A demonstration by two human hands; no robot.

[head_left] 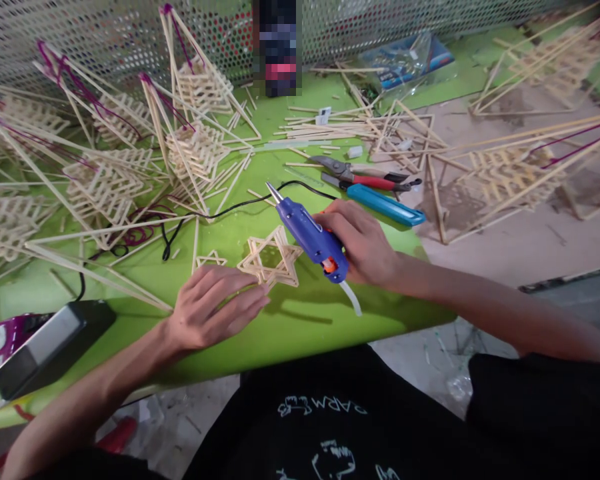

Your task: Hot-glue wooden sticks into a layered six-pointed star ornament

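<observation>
Right hand: the fingers [336, 219] are wrapped around the grip of a blue hot-glue gun [310, 241], the trigger area mostly hidden by the gun's body.
Left hand: palm down [217, 307], fingers close together and lightly bent; whether they pinch anything underneath, I cannot tell.
Stick star: the larger six-pointed star [275, 275] lies just beyond the left fingertips, left of the right fingers; contact with the fingertips is unclear. If nothing steadies it, a nudge could skew its layered sticks.
Nozzle: the metal tip [274, 193] points up and away, left of the right fingers. If hot, it could burn the left fingers, should the gun swing down towards them.
Cord: the black cord [240, 207] crosses behind the nozzle in view. A snag could jerk the gun; a hot tip could scorch the insulation.
Glue stick: a translucent tail [351, 298] hangs nearer the wearer than the right fingers, and could catch on the table edge.
Cutters: the turquoise utility knife [386, 204] and red-handled pruning shears [380, 181] lie just beyond the right fingers, where a careless backward sweep could knock them.
</observation>
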